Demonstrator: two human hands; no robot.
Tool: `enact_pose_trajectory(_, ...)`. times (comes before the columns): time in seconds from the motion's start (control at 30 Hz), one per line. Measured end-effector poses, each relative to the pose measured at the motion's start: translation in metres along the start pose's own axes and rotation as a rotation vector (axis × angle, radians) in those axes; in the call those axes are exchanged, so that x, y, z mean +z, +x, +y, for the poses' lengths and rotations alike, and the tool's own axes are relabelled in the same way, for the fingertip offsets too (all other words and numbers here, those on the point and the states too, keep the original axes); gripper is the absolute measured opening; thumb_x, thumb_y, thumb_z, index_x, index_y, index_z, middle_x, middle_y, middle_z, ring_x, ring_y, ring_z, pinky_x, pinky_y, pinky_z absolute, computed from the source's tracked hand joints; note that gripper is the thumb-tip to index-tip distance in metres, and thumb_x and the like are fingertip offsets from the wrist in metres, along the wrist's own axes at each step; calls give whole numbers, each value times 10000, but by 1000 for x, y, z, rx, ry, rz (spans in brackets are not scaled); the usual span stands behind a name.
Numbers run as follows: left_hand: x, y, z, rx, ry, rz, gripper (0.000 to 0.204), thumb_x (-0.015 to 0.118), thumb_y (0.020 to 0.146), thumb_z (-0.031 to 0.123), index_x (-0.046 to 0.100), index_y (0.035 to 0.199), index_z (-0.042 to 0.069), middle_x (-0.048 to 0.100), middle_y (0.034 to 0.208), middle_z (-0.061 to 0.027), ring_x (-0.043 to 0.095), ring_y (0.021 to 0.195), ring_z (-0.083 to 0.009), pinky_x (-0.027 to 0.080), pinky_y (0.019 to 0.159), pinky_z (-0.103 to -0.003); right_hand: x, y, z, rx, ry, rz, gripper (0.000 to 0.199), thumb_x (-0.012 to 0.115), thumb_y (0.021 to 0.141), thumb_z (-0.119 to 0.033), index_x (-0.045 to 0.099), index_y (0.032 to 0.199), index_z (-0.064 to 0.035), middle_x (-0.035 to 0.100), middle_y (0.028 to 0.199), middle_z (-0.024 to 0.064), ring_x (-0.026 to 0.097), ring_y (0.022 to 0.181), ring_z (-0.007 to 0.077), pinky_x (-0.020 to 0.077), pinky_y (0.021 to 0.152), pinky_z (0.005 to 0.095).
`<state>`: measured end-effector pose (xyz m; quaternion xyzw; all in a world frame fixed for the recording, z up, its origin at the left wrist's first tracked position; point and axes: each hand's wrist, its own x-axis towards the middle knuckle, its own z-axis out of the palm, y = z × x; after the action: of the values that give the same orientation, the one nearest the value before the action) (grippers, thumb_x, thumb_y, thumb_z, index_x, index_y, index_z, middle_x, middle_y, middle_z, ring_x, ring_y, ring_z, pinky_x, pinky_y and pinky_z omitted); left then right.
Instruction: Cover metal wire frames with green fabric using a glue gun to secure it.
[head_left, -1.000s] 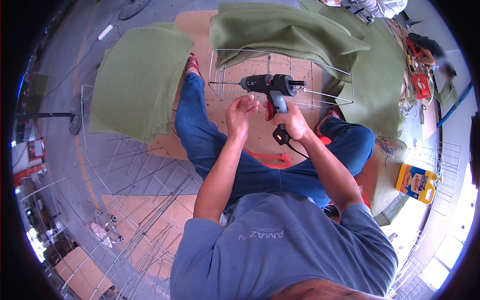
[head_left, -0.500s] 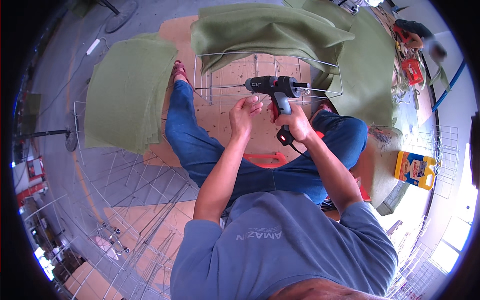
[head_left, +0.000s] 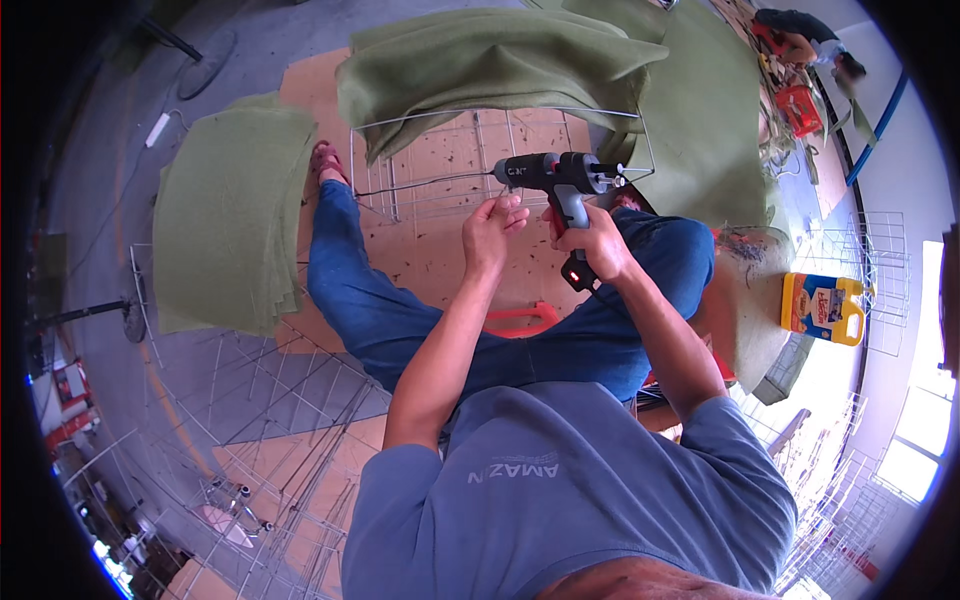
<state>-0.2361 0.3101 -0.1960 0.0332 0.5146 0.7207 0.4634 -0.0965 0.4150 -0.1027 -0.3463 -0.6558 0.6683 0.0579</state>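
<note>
head view: person seated on the floor, legs in blue jeans (head_left: 400,320) stretched over cardboard. right hand (head_left: 590,245) is clenched round the handle of a black glue gun (head_left: 555,175), nozzle end pointing left at a thin wire rod (head_left: 420,183) of the wire frame (head_left: 500,160). left hand (head_left: 490,230) sits just under the nozzle, fingers (head_left: 512,212) curled and pinched near the wire; can't tell if it really grips the wire or only touches it. to do this well, i'd judge: keep the gun level, nozzle right on the joint, left fingertips clear of hot glue, squeeze slow. green felt (head_left: 490,60) hangs over the frame top, more green felt sheets (head_left: 225,215) lie to the left. yellow jug (head_left: 822,305) stands well apart on the right.
</note>
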Motion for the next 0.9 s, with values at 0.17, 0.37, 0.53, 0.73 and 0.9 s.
enact_pose_trajectory(0.17,13,4,-7,-29,8,-36,262,537,1032,181,633,1126,-44,699,1055,-93,710,894,-192,581,783,-284,-13,-6,1,23,-35,40,427,651,644,-82,612,1057,19,598,838,48,585,771,154,477,750,293)
enact_pose_trajectory(0.37,30,8,-14,-80,14,-67,264,527,1032,170,630,1135,-50,692,1078,-107,709,905,-196,579,784,-284,-27,-16,-2,23,-84,83,418,652,648,-98,628,1050,15,590,835,40,563,754,146,462,736,283)
enact_pose_trajectory(0.53,42,10,-21,-86,30,-100,274,524,1034,172,629,1143,-56,690,1080,-111,706,913,-198,576,788,-283,-35,-25,-10,42,-92,113,415,644,659,-111,637,1054,12,583,831,38,551,750,140,454,722,282)
enact_pose_trajectory(0.73,53,12,-31,-99,11,-147,282,517,1037,178,629,1140,-60,688,1081,-111,702,926,-199,578,787,-282,-43,-33,-13,70,-71,167,395,641,658,-128,629,1016,38,602,806,64,591,727,170,472,726,293)
enact_pose_trajectory(0.9,66,12,-37,-113,16,-181,275,517,1039,182,634,1130,-50,687,1078,-108,703,916,-199,578,787,-284,-55,-37,0,39,-47,184,396,653,645,-104,620,1020,18,591,829,48,564,733,151,461,688,273)
